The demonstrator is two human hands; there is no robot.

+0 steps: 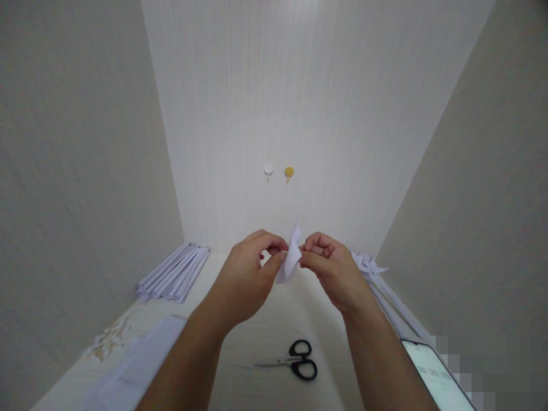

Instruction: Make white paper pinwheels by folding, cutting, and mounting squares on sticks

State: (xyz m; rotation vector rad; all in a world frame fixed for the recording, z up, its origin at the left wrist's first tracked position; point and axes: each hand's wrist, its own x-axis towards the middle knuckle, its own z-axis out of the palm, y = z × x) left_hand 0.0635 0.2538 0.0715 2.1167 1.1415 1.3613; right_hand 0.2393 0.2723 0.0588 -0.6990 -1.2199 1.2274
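Observation:
A small folded piece of white paper is held up above the table between my two hands. My left hand pinches its left side with thumb and index finger. From the other side, my right hand grips the paper with thumb and fingertips, the remaining fingers curled in. Below the hands, black-handled scissors lie on the table with blades pointing left. The exact folds in the paper are too small to make out.
A stack of folded white paper strips lies at the back left. Flat white sheets and a small heap of string-like pieces are nearer. At right are paper shapes on long stems and a lit phone. Two hooks hang on the wall.

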